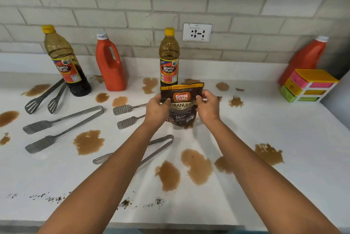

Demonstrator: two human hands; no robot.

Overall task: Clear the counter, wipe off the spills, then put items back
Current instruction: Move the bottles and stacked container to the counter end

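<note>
A: Far left, brown spill patches (89,141) across the white counter (284,123); several metal tongs (64,118) lying flat among them.

B: Behind those?

A: Soy sauce bottle (65,63), yellow cap, upright on the counter near the wall. Just beside it, orange jug (109,65), then a second soy bottle (169,57), directly behind the pouch.

B: Centre?

A: Coffee pouch (180,101), upright, bottom edge at or just above the counter; contact unclear. Left hand (157,109) closed on the pouch's left edge, thumb in front. Right hand (207,107) closed on the right edge, likewise pinching.

B: Handling?

A: Probably light, soft-sided, crinkly; apt to buckle if squeezed mid-body. Best taken at the stiffer side seams or the top band, as here. Film likely slick near wet patches.

B: Right side?

A: More spills, then a small stack of coloured drawers (306,86) against a second orange jug (305,57) at the wall.

B: Near edge?

A: Dark scattered granules (125,203), probably coffee. Clearing apparently at an early stage; wiping not yet begun.
</note>
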